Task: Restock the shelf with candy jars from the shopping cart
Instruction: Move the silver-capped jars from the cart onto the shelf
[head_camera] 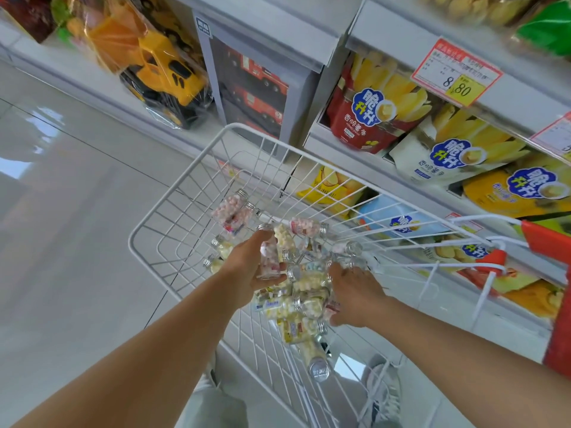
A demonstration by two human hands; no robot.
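Head view, looking down into a white wire shopping cart (pixel 173 193) parked beside a snack shelf (pixel 395 29).

**Task items.** The candy jars (pixel 304 291) lie heaped on their sides in the bottom of the cart. They are clear, with silver screw caps, and hold pale yellow, white and pink sweets. The left hand (pixel 248 268) grips one held jar (pixel 268 257) of pink and white sweets, raised just above the heap with its cap pointing away from the person. The right hand (pixel 355 293) lies palm down on the heap, fingers and thumb curved over the jars. Whether it actually closes on one cannot be told.

**Legible writing.** A red-bordered price tag (pixel 457 72) on the shelf edge reads "8.80" on a yellow patch. The red bag (pixel 367 115), white bag (pixel 448 149) and yellow bag (pixel 525 186) each carry a blue cloud badge reading "脆升升" over pictures of potato sticks.

**Obscured or unclear.** The jar labels and the embossed lettering on the nearest cap (pixel 319 370) are too small to read. The small print on the price tag is blurred. The cart's red handle (pixel 547 242) is cut off at the right edge. Lower bags are seen only through the cart wires. A wrapped yellow toy truck (pixel 163 75) and a box of red trucks (pixel 256 88) stand at upper left.
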